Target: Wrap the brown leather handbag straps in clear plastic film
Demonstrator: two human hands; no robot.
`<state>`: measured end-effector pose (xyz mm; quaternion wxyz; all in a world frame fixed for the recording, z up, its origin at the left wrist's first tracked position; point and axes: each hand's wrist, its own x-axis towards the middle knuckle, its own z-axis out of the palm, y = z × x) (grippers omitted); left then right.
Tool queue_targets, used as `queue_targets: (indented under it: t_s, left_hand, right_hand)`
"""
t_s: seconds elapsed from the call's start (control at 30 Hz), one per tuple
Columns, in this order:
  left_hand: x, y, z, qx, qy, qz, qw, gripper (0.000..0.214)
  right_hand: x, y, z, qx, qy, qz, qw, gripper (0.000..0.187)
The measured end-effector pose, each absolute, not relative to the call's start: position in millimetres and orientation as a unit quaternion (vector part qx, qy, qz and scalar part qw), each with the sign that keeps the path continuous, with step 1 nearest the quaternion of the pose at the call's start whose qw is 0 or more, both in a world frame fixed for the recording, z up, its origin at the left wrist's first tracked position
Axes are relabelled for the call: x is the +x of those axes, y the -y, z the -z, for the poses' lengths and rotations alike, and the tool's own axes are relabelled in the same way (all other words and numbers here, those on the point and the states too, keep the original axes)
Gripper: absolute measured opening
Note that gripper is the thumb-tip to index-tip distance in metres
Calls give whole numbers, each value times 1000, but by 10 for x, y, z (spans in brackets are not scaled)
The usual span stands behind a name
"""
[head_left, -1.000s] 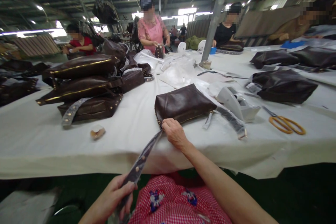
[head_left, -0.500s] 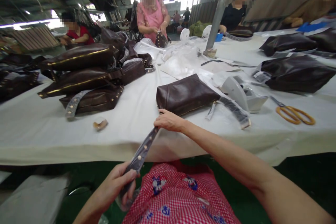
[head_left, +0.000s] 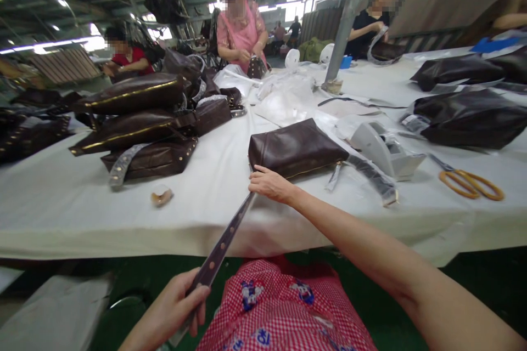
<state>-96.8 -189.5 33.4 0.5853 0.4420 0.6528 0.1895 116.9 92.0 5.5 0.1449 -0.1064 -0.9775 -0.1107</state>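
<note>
A dark brown leather handbag (head_left: pixel 298 148) lies on the white-covered table, its zipped edge facing me. From its near left corner a studded strap (head_left: pixel 218 252) in clear plastic wrap slopes down past the table edge. My left hand (head_left: pixel 185 301) is closed round the lower part of this strap, in front of my lap. At the bag's corner, my right hand (head_left: pixel 272 184) grips the strap's upper end. Another plastic-wrapped strap end (head_left: pixel 376 178) rests to the right of the bag, and a zip pull in plastic (head_left: pixel 332 177) hangs from the zip.
A grey tape dispenser (head_left: pixel 385 151) and orange-handled scissors (head_left: pixel 471 182) lie to the right. Stacked brown bags (head_left: pixel 135 126) stand on the left, near a small tape scrap (head_left: pixel 161 197). Plastic sheets (head_left: pixel 284 93) and a metal post (head_left: pixel 343 27) are behind. Co-workers handle bags across the table.
My left hand has moved slightly down and left, and the strap looks straighter and tauter. My right hand stays at the bag's corner. A co-worker at back right has raised a wrapped strap.
</note>
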Motion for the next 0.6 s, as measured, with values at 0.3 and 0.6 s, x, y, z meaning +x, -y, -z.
queue_targets:
  t_s: [0.3,0.6]
  left_hand:
    - [-984,1994,-274,383,-607,-218,661,55]
    - [-867,1986,-403,329,-674,-295,592,36]
  right_hand:
    - [1088,-1101,44,-121,981,49,146,24]
    - [1126,-181,-78,-334,858,-205,332,18]
